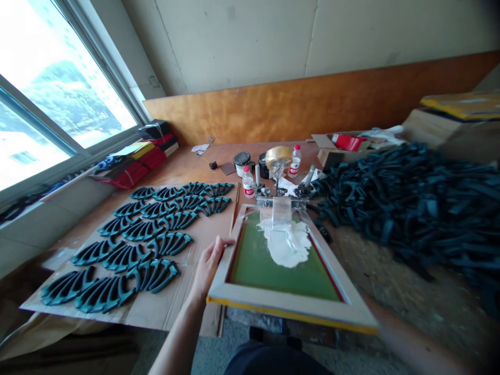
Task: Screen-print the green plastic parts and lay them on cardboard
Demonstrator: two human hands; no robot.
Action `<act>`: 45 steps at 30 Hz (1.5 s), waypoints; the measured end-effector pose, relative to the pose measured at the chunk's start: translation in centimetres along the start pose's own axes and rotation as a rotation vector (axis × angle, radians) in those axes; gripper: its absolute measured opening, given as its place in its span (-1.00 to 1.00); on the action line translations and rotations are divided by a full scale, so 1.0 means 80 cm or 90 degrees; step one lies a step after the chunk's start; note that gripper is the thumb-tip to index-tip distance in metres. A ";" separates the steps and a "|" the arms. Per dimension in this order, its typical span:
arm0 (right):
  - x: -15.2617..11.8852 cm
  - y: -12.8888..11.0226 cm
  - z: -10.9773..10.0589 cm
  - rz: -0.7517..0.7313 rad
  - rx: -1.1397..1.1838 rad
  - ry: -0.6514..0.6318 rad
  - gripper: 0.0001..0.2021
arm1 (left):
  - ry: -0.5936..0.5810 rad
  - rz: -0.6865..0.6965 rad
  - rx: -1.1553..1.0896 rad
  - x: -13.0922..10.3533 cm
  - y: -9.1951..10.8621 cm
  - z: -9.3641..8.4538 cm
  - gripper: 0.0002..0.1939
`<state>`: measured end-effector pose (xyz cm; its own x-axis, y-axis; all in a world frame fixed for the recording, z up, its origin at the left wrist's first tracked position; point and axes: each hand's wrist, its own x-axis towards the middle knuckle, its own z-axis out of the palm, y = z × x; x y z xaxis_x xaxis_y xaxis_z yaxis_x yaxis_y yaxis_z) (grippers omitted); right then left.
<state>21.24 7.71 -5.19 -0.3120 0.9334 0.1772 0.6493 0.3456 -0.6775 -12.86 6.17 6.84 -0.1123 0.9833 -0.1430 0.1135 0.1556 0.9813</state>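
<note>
Our left hand (210,260) gripped the frame (292,308) above the tabletop (385,276); our right hand was hidden, its grip unclear. A slip could have dropped the frame and smeared the white paste (287,248).

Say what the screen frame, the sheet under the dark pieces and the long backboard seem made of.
Screen frame: perhaps painted wood or metal; matte, pale grey surface. Sheet: likely cardboard; dull brown, with crease lines. Backboard: probably varnished wood; mottled orange-brown, soft sheen.
</note>
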 end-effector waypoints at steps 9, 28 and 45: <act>0.111 -0.057 -0.037 -0.108 -0.249 0.100 -0.52 | 0.003 -0.087 0.148 0.001 -0.160 0.014 -0.29; 0.039 -0.070 -0.004 -0.393 -0.256 -0.057 -0.77 | 0.002 -0.090 0.147 0.005 -0.173 0.011 -0.40; 0.147 -0.050 -0.116 0.058 -0.275 0.175 -0.62 | 0.018 -0.034 -0.087 0.017 0.023 0.001 -0.30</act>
<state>21.44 18.22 6.21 -0.0839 0.9324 0.3516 0.9106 0.2150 -0.3529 -12.73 7.77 8.48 -0.1427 0.9707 -0.1931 -0.0290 0.1909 0.9812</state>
